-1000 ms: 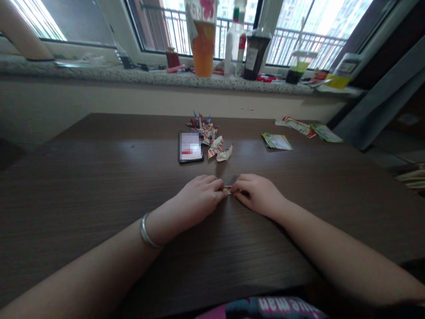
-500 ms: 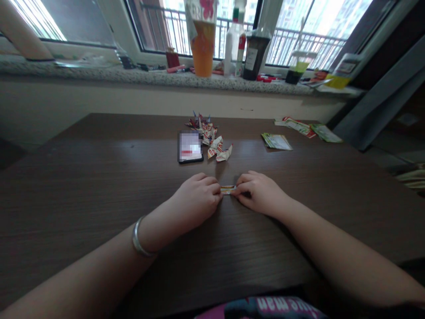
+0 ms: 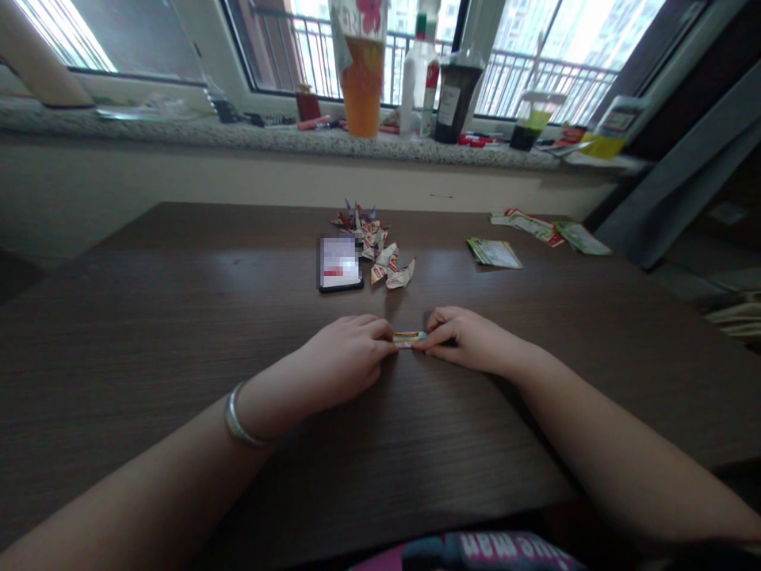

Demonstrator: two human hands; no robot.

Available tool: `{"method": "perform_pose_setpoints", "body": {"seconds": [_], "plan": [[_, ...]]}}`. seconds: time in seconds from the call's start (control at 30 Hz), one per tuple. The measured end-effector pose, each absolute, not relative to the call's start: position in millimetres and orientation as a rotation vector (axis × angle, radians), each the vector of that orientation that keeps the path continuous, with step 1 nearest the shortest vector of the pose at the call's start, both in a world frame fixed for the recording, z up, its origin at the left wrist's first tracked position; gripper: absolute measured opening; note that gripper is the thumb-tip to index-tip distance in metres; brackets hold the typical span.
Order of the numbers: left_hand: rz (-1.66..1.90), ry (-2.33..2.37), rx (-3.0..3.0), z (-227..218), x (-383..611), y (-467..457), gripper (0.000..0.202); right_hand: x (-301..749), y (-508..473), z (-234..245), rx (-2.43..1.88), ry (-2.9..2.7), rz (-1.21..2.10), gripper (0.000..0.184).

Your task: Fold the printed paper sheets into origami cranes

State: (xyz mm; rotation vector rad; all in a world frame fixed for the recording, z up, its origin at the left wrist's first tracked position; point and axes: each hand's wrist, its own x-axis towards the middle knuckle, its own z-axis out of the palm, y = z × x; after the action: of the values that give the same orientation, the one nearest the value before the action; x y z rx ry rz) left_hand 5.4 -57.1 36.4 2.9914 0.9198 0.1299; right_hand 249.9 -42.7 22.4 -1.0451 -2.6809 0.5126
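A small folded strip of printed paper, white with yellow and dark bands, lies on the brown table between my hands. My left hand, a silver bangle on its wrist, grips the left end; its fingertips are partly hidden behind the knuckles. At the right end, my right hand pinches the strip between thumb and fingers. Beyond my hands are several folded paper pieces with red print, in a loose pile. A phone with a lit, blurred screen lies just left of them.
At the back right lie a small stack of green-and-white printed papers and more coloured papers. Along the granite windowsill stand a tall cup of orange drink, bottles and other cups. A grey curtain hangs at the right.
My left hand and wrist have shifted slightly left and turned a little. The fingers of my right hand have moved slightly on the strip, and a bit more of the paper shows between them.
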Motion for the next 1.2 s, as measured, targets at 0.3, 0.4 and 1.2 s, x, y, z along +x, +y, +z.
{"method": "perform_pose_setpoints", "body": {"seconds": [0.3, 0.4, 1.2], "plan": [[0.24, 0.85, 3.081, 27, 8, -55, 0.026, 241, -49, 21, -0.98, -2.614, 0.371, 0.012], [0.277, 0.854, 3.121, 27, 12, -57, 0.02, 237, -52, 24, -1.021, -2.641, 0.281, 0.011], [0.553, 1.047, 2.757, 17, 22, -50, 0.013, 223, -52, 25, -1.197, -2.55, 0.227, 0.016]]}}
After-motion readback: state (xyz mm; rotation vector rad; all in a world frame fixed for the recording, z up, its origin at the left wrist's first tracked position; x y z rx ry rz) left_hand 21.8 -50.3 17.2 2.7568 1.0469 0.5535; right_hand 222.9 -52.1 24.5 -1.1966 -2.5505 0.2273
